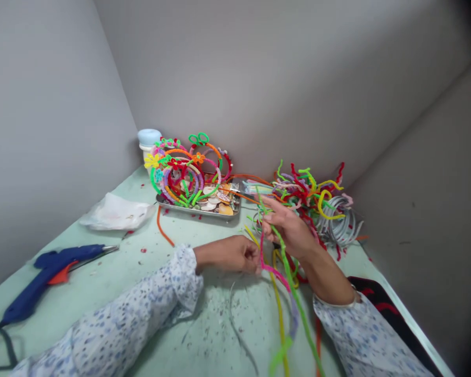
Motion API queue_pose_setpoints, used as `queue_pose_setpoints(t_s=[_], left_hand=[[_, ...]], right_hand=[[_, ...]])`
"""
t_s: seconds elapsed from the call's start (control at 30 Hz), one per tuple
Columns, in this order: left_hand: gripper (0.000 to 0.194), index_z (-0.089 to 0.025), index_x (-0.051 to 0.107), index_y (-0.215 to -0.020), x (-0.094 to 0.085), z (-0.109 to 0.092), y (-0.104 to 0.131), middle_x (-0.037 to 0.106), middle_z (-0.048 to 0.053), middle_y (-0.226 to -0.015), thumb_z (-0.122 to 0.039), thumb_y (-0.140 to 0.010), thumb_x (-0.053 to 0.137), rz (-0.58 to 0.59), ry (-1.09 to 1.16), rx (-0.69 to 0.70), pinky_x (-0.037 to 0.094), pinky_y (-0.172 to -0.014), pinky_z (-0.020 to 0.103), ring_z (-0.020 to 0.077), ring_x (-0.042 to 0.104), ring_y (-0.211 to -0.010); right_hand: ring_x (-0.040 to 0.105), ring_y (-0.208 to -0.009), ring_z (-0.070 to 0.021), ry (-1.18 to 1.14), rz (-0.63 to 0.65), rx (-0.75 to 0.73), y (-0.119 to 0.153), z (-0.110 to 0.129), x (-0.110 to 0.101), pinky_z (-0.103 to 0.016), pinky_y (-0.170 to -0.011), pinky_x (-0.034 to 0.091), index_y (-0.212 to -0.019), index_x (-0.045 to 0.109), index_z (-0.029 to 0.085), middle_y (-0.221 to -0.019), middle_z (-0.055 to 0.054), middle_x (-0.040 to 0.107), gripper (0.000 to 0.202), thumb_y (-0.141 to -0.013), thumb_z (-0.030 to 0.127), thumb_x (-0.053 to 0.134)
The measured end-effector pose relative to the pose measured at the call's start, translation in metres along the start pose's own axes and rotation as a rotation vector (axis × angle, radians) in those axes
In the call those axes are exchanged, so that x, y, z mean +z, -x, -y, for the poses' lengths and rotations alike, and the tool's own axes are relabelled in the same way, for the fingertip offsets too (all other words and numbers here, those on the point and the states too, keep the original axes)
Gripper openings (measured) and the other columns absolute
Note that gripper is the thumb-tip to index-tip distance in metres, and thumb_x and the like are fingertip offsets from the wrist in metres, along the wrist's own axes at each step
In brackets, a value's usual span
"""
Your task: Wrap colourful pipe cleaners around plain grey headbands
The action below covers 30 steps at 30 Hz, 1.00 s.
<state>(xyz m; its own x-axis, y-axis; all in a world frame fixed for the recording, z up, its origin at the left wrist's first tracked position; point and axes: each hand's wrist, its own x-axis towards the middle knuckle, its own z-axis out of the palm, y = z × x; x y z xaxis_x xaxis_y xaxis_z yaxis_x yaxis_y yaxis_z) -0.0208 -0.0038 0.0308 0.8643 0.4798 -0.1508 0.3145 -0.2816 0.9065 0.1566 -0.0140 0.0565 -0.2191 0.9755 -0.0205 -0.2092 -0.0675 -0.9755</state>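
Observation:
My left hand (pixel 241 254) is closed in a pinch near the middle of the table, on a thin wire with pink fuzzy stem (pixel 279 276) wound along part of it. The wrapped piece curves down through a purple part to a green end. Just to the right, my right hand (pixel 288 228) is raised, its fingers closed round a long green pipe cleaner (pixel 294 288) that hangs toward the front edge. A yellow pipe cleaner (pixel 278 303) lies behind these strands.
A metal tray (pixel 204 210) holds colourful hoops and small flat pieces. Pipe cleaners (pixel 308 191) and coiled grey wire (pixel 339 222) are piled at the back right. A blue glue gun (pixel 35 288), a white plastic packet (pixel 118 212) and a blue-lidded container (pixel 149 137) are on the left.

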Motion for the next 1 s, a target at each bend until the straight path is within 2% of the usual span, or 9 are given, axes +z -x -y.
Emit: queue_pose_setpoints(t_s=[0.07, 0.17, 0.27, 0.4, 0.53, 0.63, 0.77, 0.93, 1.0], left_hand=[[0.012, -0.016, 0.063, -0.075, -0.018, -0.010, 0.009, 0.056, -0.002, -0.058, -0.028, -0.073, 0.067, 0.158, 0.166, -0.042, 0.034, -0.048, 0.021, 0.0100, 0.050, -0.050], [0.017, -0.016, 0.062, -0.077, -0.043, -0.019, 0.025, 0.061, -0.001, -0.062, -0.030, -0.071, 0.072, 0.198, 0.295, -0.083, 0.035, -0.047, 0.019, 0.0089, 0.055, -0.051], [0.023, -0.016, 0.062, -0.077, -0.060, -0.020, 0.038, 0.061, -0.002, -0.058, -0.029, -0.065, 0.077, 0.165, 0.395, -0.075, 0.031, -0.042, 0.017, 0.0081, 0.054, -0.046], [0.034, -0.016, 0.061, -0.074, -0.069, -0.019, 0.047, 0.058, -0.002, -0.050, -0.036, -0.057, 0.083, 0.131, 0.553, 0.007, 0.031, -0.038, 0.019, 0.0090, 0.051, -0.040], [0.029, -0.016, 0.061, -0.075, -0.062, -0.015, 0.039, 0.054, -0.004, -0.052, -0.034, -0.062, 0.080, -0.039, 0.746, 0.151, 0.033, -0.040, 0.019, 0.0063, 0.047, -0.040], [0.020, -0.014, 0.061, -0.078, -0.047, -0.002, 0.021, 0.055, -0.003, -0.060, -0.025, -0.070, 0.074, -0.067, 0.807, 0.118, 0.033, -0.045, 0.017, 0.0050, 0.049, -0.047], [0.021, -0.010, 0.063, -0.079, -0.028, 0.019, -0.002, 0.055, -0.001, -0.067, -0.024, -0.070, 0.076, -0.213, 0.865, 0.052, 0.036, -0.049, 0.016, 0.0041, 0.049, -0.053], [0.030, -0.008, 0.067, -0.097, -0.022, 0.031, -0.009, 0.057, 0.000, -0.071, -0.023, -0.072, 0.075, -0.343, 0.912, 0.057, 0.039, -0.052, 0.015, 0.0037, 0.050, -0.055], [0.031, -0.008, 0.067, -0.098, -0.024, 0.033, -0.007, 0.056, 0.000, -0.068, -0.022, -0.072, 0.076, -0.343, 0.945, 0.057, 0.038, -0.051, 0.015, 0.0033, 0.050, -0.053]], right_hand=[[0.056, -0.046, -0.0112, 0.014, 0.090, 0.097, -0.005, -0.013, -0.003, -0.019, -0.041, 0.040, -0.128, 0.053, 0.020, -0.057, 0.003, 0.064, 0.056, -0.072, 0.025, 0.060], [0.065, -0.056, -0.0157, 0.091, 0.053, 0.223, -0.010, -0.030, -0.009, -0.020, -0.041, 0.043, -0.121, 0.057, 0.016, -0.067, -0.002, 0.070, 0.052, -0.069, 0.021, 0.063], [0.066, -0.054, -0.0169, 0.214, -0.076, 0.226, -0.011, -0.037, -0.016, -0.021, -0.038, 0.045, -0.113, 0.061, 0.017, -0.071, -0.003, 0.073, 0.047, -0.066, 0.018, 0.065], [0.066, -0.052, -0.0164, 0.345, -0.097, 0.216, -0.008, -0.031, -0.025, -0.020, -0.037, 0.045, -0.105, 0.064, 0.018, -0.066, -0.001, 0.072, 0.039, -0.066, 0.015, 0.065], [0.067, -0.060, -0.0172, 0.390, -0.094, 0.166, -0.003, -0.007, -0.029, -0.021, -0.040, 0.048, -0.108, 0.064, 0.019, -0.072, -0.002, 0.073, 0.038, -0.070, 0.017, 0.065], [0.070, -0.067, -0.0189, 0.311, -0.183, 0.014, 0.006, 0.021, -0.032, -0.022, -0.044, 0.049, -0.127, 0.054, 0.023, -0.079, -0.002, 0.074, 0.054, -0.074, 0.022, 0.064], [0.062, -0.047, -0.0148, 0.174, -0.255, -0.140, 0.022, 0.047, -0.025, -0.022, -0.038, 0.042, -0.131, 0.051, 0.025, -0.065, 0.001, 0.069, 0.056, -0.077, 0.025, 0.063], [0.062, -0.050, -0.0140, 0.144, -0.013, 0.053, 0.023, 0.038, -0.010, -0.021, -0.040, 0.043, -0.105, 0.064, 0.019, -0.066, -0.001, 0.068, 0.033, -0.074, 0.029, 0.067], [0.062, -0.052, -0.0119, 0.108, -0.039, 0.041, 0.020, 0.033, -0.012, -0.018, -0.038, 0.038, -0.091, 0.064, 0.017, -0.071, -0.003, 0.069, 0.022, -0.073, 0.030, 0.068]])
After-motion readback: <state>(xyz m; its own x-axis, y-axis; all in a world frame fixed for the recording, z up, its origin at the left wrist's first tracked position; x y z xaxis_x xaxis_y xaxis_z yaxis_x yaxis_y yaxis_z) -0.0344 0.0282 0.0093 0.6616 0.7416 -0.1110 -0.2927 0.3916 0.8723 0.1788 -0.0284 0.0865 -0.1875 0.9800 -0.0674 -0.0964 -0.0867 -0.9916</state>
